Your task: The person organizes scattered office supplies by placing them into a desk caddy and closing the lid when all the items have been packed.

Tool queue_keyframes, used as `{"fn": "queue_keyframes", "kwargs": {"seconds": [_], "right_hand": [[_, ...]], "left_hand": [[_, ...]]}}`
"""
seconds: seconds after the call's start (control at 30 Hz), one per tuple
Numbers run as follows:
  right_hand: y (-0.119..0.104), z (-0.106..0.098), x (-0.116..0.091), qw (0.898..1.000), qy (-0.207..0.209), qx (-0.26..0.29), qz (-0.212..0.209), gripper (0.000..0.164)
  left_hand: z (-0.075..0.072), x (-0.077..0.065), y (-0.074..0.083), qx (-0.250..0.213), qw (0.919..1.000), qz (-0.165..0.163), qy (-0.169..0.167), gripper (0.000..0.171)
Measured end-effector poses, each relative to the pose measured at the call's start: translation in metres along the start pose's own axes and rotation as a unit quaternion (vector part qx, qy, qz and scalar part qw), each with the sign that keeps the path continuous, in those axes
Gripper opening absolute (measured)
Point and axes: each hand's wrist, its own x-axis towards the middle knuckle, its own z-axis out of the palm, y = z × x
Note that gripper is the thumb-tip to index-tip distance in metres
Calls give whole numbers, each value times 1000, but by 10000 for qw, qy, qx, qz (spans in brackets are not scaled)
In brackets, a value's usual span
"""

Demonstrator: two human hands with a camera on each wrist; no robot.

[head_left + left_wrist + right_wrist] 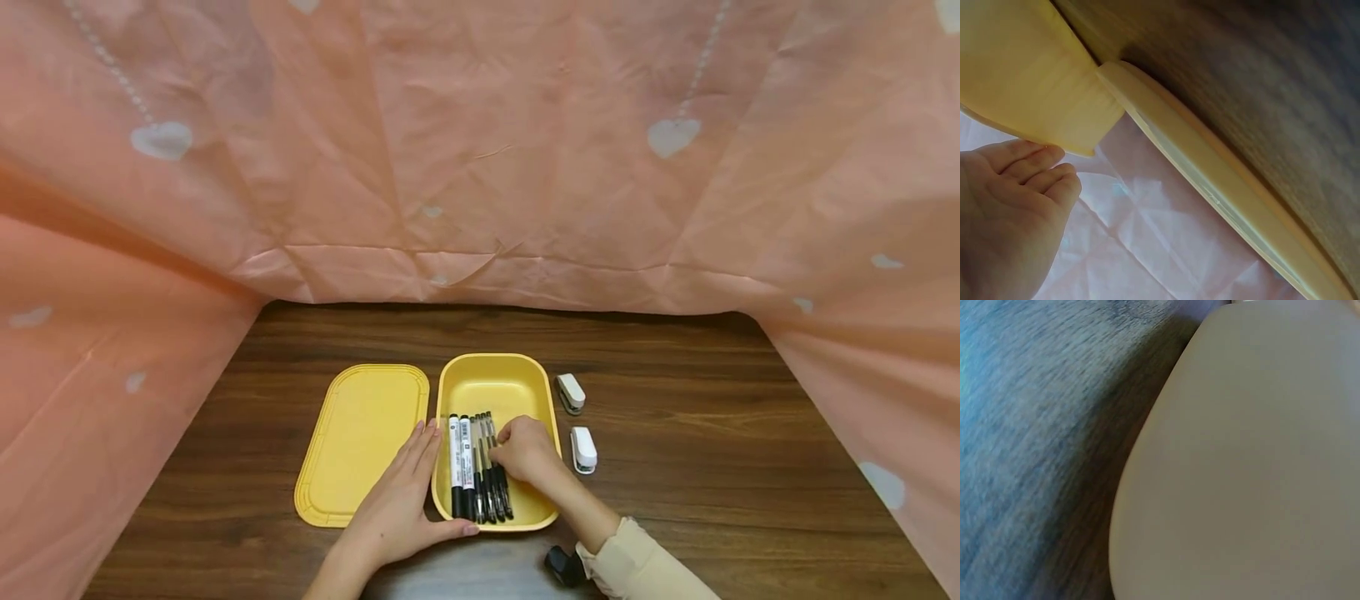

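Note:
A yellow plastic box (pixel 495 367) stands on the table. Two white markers (pixel 455 450) with black caps lie along its left side, and several black gel pens (pixel 480 492) lie in a row beside them. My left hand (pixel 401 500) rests against the box, fingers extended along its left rim and thumb at the near rim. In the left wrist view these fingers (pixel 1035 162) touch the rim. Inside the box, my right hand (pixel 528 450) curls its fingers at the rightmost gel pen and pinches it; the hand partly covers that pen.
The yellow lid (pixel 367 442) lies flat left of the box. Two small white staplers (pixel 583 450) sit to its right. A black object (pixel 562 567) is by the right sleeve (pixel 637 567). Pink curtains (pixel 495 167) with hearts enclose the dark wooden table (pixel 712 433).

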Motion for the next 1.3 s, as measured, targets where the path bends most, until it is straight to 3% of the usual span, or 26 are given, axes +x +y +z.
{"fn": "queue_keyframes", "kwargs": {"seconds": [0.2, 0.43, 0.67, 0.83, 0.97, 1.3], "right_hand": [[-1, 0, 0, 10000, -3, 21, 74, 44], [-6, 3, 0, 9997, 27, 13, 231, 15], [-6, 1, 1, 9998, -9, -1, 210, 32], [-6, -4, 1, 9995, -5, 149, 290, 22], [-6, -18, 2, 9988, 185, 329, 305, 12], [-13, -88, 4, 9935, 806, 781, 165, 28]], "left_hand": [[-2, -1, -1, -25, 10000, -6, -43, 123], [-8, -2, -5, 63, 10000, 59, -38, 123], [-6, -2, -4, 13, 10000, 36, 1, 124], [-4, -1, -3, -23, 10000, 68, 23, 124], [-3, 0, -2, -30, 10000, 58, -36, 125], [-2, 0, -1, 31, 9999, 108, -21, 125]]}}
